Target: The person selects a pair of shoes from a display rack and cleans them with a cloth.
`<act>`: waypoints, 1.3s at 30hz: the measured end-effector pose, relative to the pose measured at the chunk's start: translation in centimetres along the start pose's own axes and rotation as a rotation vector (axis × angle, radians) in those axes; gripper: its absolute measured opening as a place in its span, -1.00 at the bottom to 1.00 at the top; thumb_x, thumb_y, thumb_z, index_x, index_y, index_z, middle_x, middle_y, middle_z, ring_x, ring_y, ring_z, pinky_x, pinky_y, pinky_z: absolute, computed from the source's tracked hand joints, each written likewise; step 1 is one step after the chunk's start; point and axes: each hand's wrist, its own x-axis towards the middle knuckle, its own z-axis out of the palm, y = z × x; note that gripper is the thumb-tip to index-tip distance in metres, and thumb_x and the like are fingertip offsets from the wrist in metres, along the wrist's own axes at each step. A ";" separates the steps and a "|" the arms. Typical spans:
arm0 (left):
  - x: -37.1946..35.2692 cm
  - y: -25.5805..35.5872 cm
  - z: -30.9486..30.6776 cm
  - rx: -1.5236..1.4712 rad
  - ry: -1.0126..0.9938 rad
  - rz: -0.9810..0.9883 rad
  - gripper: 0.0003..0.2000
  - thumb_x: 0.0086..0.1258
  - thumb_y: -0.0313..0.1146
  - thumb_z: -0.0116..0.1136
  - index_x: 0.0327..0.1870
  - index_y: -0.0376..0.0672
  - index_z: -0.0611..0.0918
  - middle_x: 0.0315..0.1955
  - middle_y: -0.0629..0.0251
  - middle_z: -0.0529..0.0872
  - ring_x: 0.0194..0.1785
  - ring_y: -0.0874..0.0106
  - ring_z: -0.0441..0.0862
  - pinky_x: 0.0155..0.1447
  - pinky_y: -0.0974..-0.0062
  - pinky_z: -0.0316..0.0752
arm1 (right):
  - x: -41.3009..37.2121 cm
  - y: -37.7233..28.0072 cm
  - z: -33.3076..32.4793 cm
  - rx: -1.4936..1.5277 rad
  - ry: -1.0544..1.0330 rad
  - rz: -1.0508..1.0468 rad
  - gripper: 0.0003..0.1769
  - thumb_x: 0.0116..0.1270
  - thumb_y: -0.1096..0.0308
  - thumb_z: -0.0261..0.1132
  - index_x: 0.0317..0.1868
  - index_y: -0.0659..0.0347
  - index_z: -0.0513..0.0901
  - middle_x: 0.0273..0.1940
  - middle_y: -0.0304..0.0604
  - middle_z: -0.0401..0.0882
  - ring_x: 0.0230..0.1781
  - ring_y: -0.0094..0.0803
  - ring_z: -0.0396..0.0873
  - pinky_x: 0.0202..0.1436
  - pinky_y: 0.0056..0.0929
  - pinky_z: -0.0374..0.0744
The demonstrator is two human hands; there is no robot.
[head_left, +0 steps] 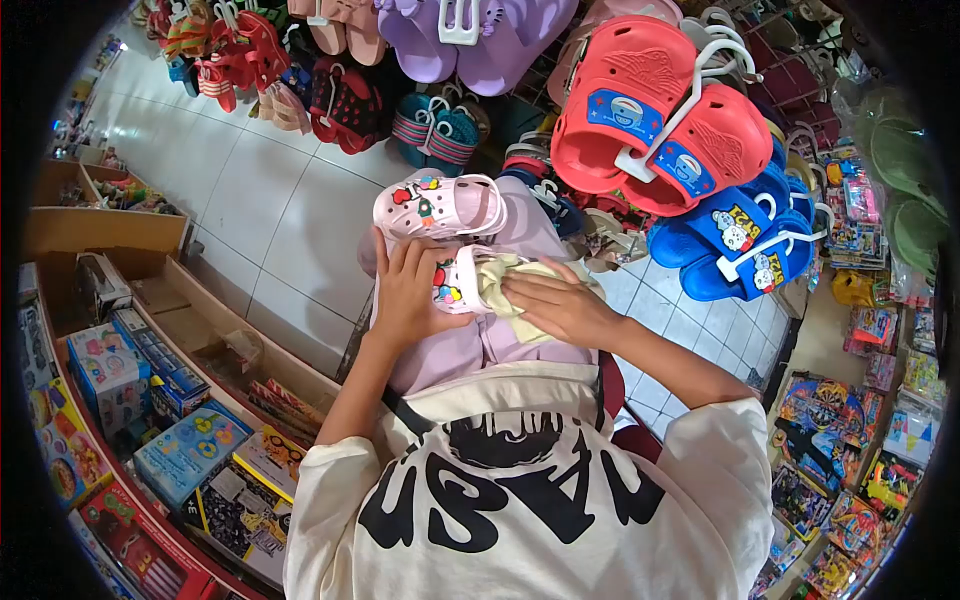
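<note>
A pair of pale pink clogs with colourful charms rests on my lap. The farther clog point(440, 206) lies on its own, its heel strap to the right. My left hand point(405, 285) is wrapped around the toe of the nearer clog point(448, 288), thumb on the near side and fingers over the top. A pale yellow cloth point(515, 318) covers the heel end of that clog. My right hand point(565, 305) presses the cloth against it with fingers laid together; the fingertips sink partly into the folds.
Red clogs point(625, 85) and blue slides point(745, 235) hang close at the right. Purple sandals point(480, 50) and more footwear hang ahead. A wooden shelf point(185, 300) with boxed toys point(190, 450) stands at the left. Packaged toys point(825, 415) line the right side.
</note>
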 end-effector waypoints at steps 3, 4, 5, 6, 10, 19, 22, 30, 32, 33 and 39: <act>0.2 -0.3 -0.2 0.000 -0.031 0.018 -0.23 -0.36 0.08 0.46 -0.03 -0.12 0.52 -0.15 0.23 0.49 0.09 0.17 0.43 0.48 -0.20 -0.15 | 1.5 -0.5 -1.5 0.083 -0.178 0.083 -0.34 0.17 0.07 0.30 0.27 0.11 0.45 0.37 -0.25 0.32 0.50 -0.36 0.08 0.44 0.36 -0.30; 0.4 -0.5 -0.2 -0.016 -0.041 0.031 -0.24 -0.37 0.08 0.46 -0.04 -0.12 0.52 -0.14 0.23 0.49 0.10 0.17 0.43 0.48 -0.18 -0.14 | 2.0 -0.2 -1.7 0.074 -0.229 0.062 -0.31 0.16 0.03 0.28 0.28 0.11 0.44 0.38 -0.26 0.31 0.52 -0.34 0.01 0.39 0.41 -0.39; 0.6 -0.7 -0.3 -0.031 -0.052 0.044 -0.24 -0.37 0.07 0.46 -0.04 -0.12 0.52 -0.13 0.23 0.50 0.10 0.17 0.43 0.48 -0.16 -0.12 | 2.6 0.2 -1.8 0.063 -0.277 0.040 -0.28 0.15 -0.02 0.27 0.30 0.10 0.43 0.39 -0.26 0.29 0.54 -0.32 -0.06 0.34 0.47 -0.48; 0.6 -0.9 -0.3 -0.031 -0.038 0.050 -0.24 -0.37 0.07 0.46 -0.04 -0.13 0.52 -0.13 0.22 0.50 0.10 0.17 0.43 0.49 -0.15 -0.11 | 3.1 0.6 -1.8 0.049 -0.325 0.017 -0.25 0.14 -0.07 0.26 0.31 0.10 0.41 0.40 -0.26 0.28 0.56 -0.29 -0.14 0.29 0.52 -0.56; 0.9 -1.4 -0.2 -0.034 -0.008 0.049 -0.24 -0.37 0.07 0.45 -0.05 -0.15 0.51 -0.15 0.19 0.51 0.08 0.15 0.46 0.49 -0.14 -0.09 | 4.5 1.1 -0.8 0.061 -0.307 0.009 -0.18 0.10 -0.14 0.27 0.35 0.07 0.38 0.42 -0.27 0.23 0.57 -0.14 -0.35 0.25 0.58 -0.56; 1.2 -1.8 0.2 -0.030 0.031 0.028 -0.25 -0.35 0.11 0.44 -0.07 -0.14 0.52 -0.19 0.17 0.49 0.04 0.11 0.46 0.48 -0.17 -0.09 | 6.3 1.4 -0.6 0.011 -0.221 -0.016 -0.20 0.20 -0.32 0.15 0.32 0.00 0.42 0.41 -0.34 0.25 0.57 -0.15 -0.37 0.26 0.54 -0.55; 1.1 -1.4 0.4 -0.033 0.050 0.027 -0.24 -0.37 0.11 0.45 -0.07 -0.13 0.53 -0.20 0.18 0.49 0.03 0.11 0.46 0.48 -0.17 -0.07 | 5.7 1.1 -0.8 -0.034 -0.173 -0.019 -0.30 0.27 -0.26 0.11 0.28 -0.02 0.46 0.35 -0.34 0.34 0.56 -0.23 -0.27 0.32 0.44 -0.41; 0.7 -0.5 0.3 -0.028 0.032 0.009 -0.25 -0.37 0.08 0.46 -0.06 -0.11 0.53 -0.19 0.21 0.49 0.03 0.15 0.45 0.49 -0.18 -0.11 | 2.7 1.1 -2.6 0.158 -0.133 0.136 -0.62 0.22 0.43 0.19 0.09 0.10 0.52 0.06 -0.25 0.51 0.22 -0.22 0.35 0.23 -0.20 0.30; 0.8 -0.2 0.1 -0.017 0.026 0.024 -0.25 -0.37 0.09 0.47 -0.06 -0.11 0.53 -0.19 0.22 0.49 0.03 0.15 0.45 0.49 -0.19 -0.13 | 2.2 0.8 -3.7 0.202 -0.087 0.162 -0.72 0.23 0.51 0.16 -0.02 0.21 0.50 -0.03 -0.10 0.50 0.09 -0.14 0.42 0.12 -0.34 0.44; 0.9 -0.1 0.1 -0.011 0.023 0.033 -0.24 -0.37 0.09 0.47 -0.06 -0.11 0.52 -0.19 0.22 0.49 0.03 0.15 0.45 0.49 -0.19 -0.14 | 1.9 0.5 -4.0 0.218 -0.070 0.177 -0.74 0.25 0.52 0.15 -0.03 0.23 0.51 -0.05 -0.09 0.50 0.07 -0.13 0.43 0.12 -0.32 0.44; 0.4 -0.5 -0.2 -0.020 0.011 -0.005 -0.24 -0.40 0.08 0.48 -0.05 -0.09 0.52 -0.17 0.24 0.50 0.08 0.15 0.43 0.48 -0.22 -0.18 | -1.8 0.7 -6.8 0.333 -0.047 0.383 -0.82 0.33 0.51 0.10 -0.09 0.31 0.52 -0.17 -0.01 0.49 -0.02 -0.07 0.46 0.07 -0.24 0.44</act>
